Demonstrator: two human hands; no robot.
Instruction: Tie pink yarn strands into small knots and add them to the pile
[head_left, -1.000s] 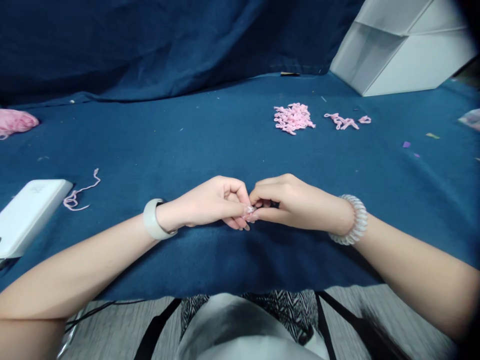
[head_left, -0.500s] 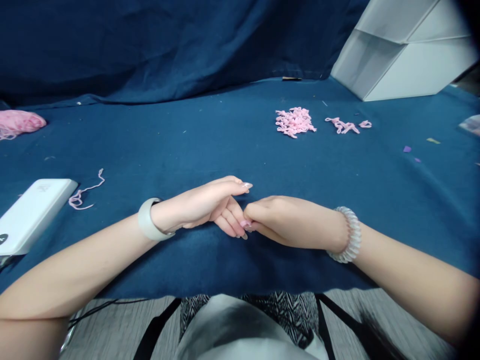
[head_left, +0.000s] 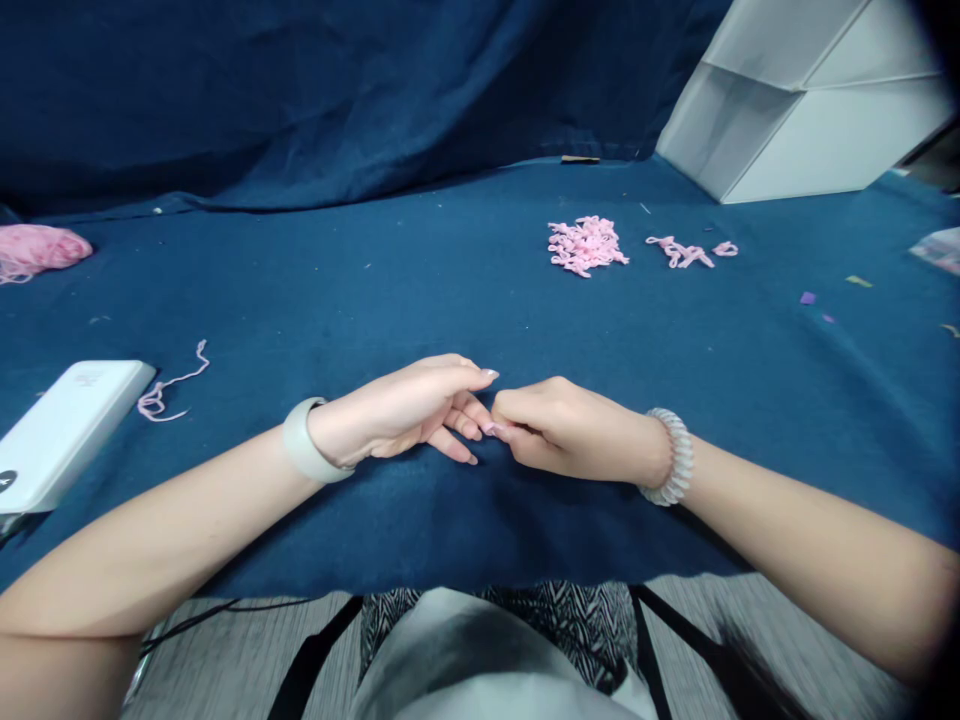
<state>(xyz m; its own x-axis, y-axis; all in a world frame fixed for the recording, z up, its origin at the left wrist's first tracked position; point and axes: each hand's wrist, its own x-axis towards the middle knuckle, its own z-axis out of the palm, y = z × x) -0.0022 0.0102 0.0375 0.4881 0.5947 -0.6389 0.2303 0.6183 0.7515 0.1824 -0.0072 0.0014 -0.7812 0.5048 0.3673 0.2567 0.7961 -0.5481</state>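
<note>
One head-worn camera, facing forward and down at the hands (head_left: 491,425)

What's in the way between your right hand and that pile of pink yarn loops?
Nothing visible stands in the way: only blue cloth lies between the right hand and the heap of pink yarn loops.

Left hand (head_left: 397,415) and right hand (head_left: 570,430) together, fingers (head_left: 469,425) apparently touching

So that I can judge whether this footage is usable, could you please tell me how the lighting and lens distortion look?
In the head view, the lighting is soft and even, with only faint shadows beneath the left hand and right hand; the wide lens visibly warps the white box, and the corners darken.
</note>
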